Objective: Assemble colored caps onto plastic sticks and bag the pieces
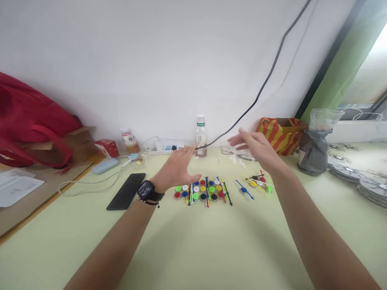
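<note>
My left hand (pixel 178 167), with a black watch (pixel 147 190) on its wrist, hovers over the left part of a group of small coloured discs (pixel 202 189). Its fingers are stretched forward with the thumb apart, and nothing is in it. Thin arrow-shaped pointers (pixel 207 192) in several colours lie among the discs. Raised above the table to the right is my right hand (pixel 255 147), fingers extended and holding nothing visible. Below it lie a blue arrow spinner (pixel 244 190) and a small cluster of yellow, red, black and green arrow spinners (pixel 260 182).
A black phone (pixel 126 191) lies left of the discs. Against the wall stand a drink bottle (pixel 201 137), a second bottle (pixel 130 141) and a power strip (pixel 173 147). A striped bag (pixel 281 135), a grey bag (pixel 314 151) and stacked round plates (pixel 373 187) stand right. A black cable (pixel 263 86) hangs down.
</note>
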{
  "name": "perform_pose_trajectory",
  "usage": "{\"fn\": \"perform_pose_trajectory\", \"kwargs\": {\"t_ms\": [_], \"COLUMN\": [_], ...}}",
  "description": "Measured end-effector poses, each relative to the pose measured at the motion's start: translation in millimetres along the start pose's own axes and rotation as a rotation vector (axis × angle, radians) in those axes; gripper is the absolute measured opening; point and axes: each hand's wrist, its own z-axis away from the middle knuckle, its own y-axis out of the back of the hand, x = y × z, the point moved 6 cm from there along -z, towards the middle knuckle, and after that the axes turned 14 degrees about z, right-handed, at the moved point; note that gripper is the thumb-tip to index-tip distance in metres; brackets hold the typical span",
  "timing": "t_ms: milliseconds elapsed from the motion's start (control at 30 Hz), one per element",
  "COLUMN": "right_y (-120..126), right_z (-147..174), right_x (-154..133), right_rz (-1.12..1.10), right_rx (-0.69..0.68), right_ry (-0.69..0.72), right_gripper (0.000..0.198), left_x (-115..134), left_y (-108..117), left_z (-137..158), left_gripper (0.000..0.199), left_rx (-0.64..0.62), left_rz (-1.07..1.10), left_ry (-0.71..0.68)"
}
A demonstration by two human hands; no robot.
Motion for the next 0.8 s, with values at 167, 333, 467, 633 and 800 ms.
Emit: {"fn": "perform_pose_trajectory", "kwargs": {"t_ms": [167,333,467,633,800], "right_y": [8.2,5.2,6.6,6.2,4.2], "right_z": [-7.4,-3.5,-11.9,-16.7,-4.7], "right_x": [46.3,85.4,94.9,107.0,107.8], "right_rz": [0.273,0.400,0.389,0.382,0.536], "right_rx": [0.444,0.632,0.543,0.414,0.536], "right_ry": [-0.045,-0.173,-0.128,-0.186,-0.238], "right_gripper": [0.032,0.035,0.041,0.049,0.045], "left_x": [-19.4,-27.4,-29.5,-28.1,-31.1], "left_y": [5.9,4.9,2.0,1.2,1.6], "left_z": [3.7,6.0,6.7,7.4,8.5], "left_gripper": [0.100,0.108,0.110,0.107,0.106], "left_rx": [-0.055,-0.131,-0.176,-0.205,-0.221], "left_rz": [0.087,0.200,0.225,0.265,0.291], "left_ry": [0.105,0.161,0.184,0.187,0.180]}}
